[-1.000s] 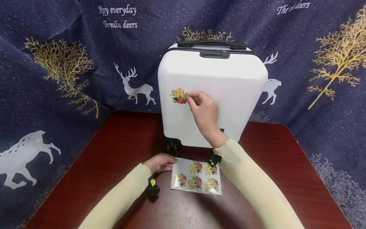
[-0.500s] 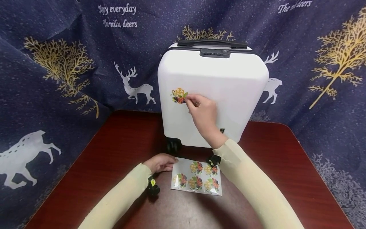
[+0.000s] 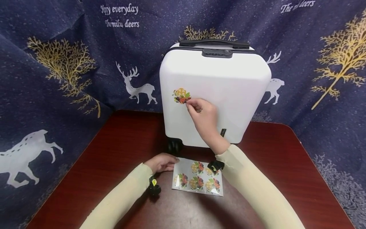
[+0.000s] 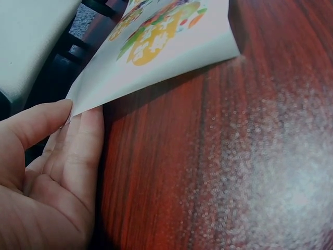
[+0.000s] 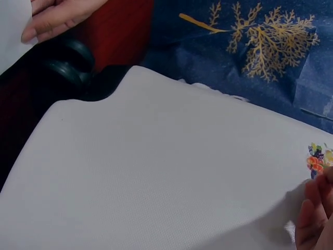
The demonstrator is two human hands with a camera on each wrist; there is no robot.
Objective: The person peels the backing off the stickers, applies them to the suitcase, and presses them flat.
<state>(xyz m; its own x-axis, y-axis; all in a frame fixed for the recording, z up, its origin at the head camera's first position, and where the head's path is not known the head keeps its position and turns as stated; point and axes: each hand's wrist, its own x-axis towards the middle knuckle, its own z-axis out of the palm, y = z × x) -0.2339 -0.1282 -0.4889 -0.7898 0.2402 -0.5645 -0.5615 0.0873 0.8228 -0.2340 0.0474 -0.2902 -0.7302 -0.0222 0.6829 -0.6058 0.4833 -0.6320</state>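
A colourful fruit-and-flower sticker [image 3: 181, 96] lies flat on the upper left of a white suitcase's front [image 3: 228, 86]. My right hand [image 3: 205, 116] has its thumb and fingertips drawn together at the sticker's lower right edge; the right wrist view shows the fingers [image 5: 315, 208] touching there, partly cut off by the frame. Below, my left hand [image 3: 163, 162] pinches the near left corner of a sticker sheet [image 3: 184, 165], thumb above and fingers beneath, as the left wrist view shows on the sheet [image 4: 203, 65]. Several printed stickers are on the sheet.
The suitcase stands upright on a dark red wooden table [image 3: 128, 136], with a black wheel [image 3: 173, 145] at its lower left and a black handle [image 3: 214, 44] on top. A blue cloth [image 3: 71, 25] with deer and trees hangs behind.
My right fingertips have slid downward along the sticker's right edge, uncovering its green leaf. The sticker stays put on the suitcase. My left hand keeps its hold on the sheet.
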